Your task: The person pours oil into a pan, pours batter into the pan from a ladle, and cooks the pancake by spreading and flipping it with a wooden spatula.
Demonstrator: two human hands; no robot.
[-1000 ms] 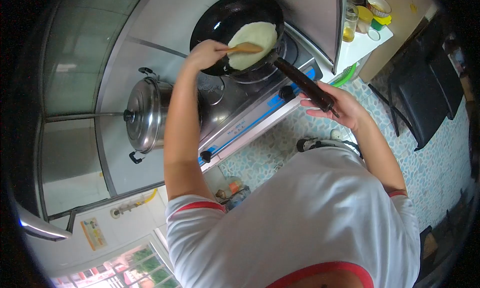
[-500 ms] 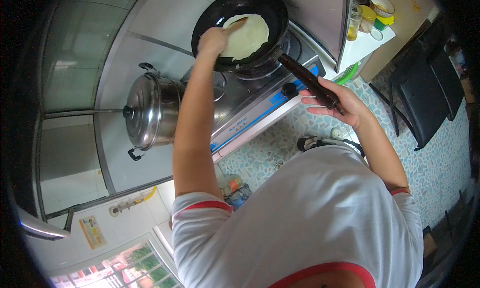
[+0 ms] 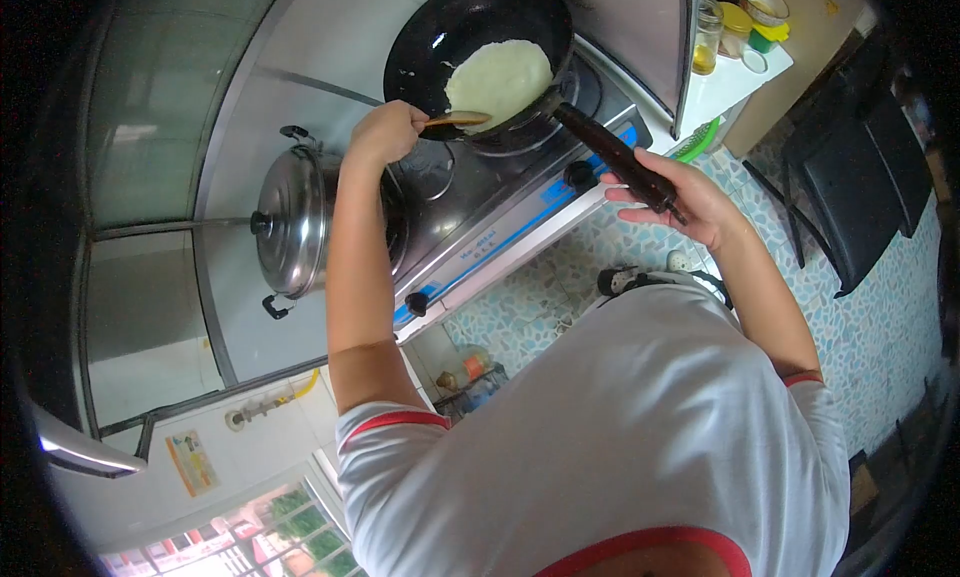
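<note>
My left hand (image 3: 387,135) is closed around a wooden spatula (image 3: 458,119), whose blade meets the lower-left edge of a pale, round pancake (image 3: 503,75). The pancake lies in a black wok (image 3: 425,37), towards its right side. Under the wok's dark handle (image 3: 612,157), my right hand (image 3: 690,199) supports it with the palm up, thumb on one side and fingers on the other. The wok sits over a burner of the gas stove (image 3: 470,192). Part of the spatula's grip is hidden inside my left hand.
A lidded steel pot (image 3: 295,222) stands on the stove's left side. Control knobs (image 3: 579,176) line its front. At the right, a white shelf (image 3: 722,102) holds jars (image 3: 707,37) and a bowl (image 3: 763,4). A black chair (image 3: 850,197) stands on the tiled floor.
My left hand has drawn the spatula back and down from the pancake's upper part to its lower-left edge. The pancake has shifted slightly right in the wok. My right hand stays at the handle.
</note>
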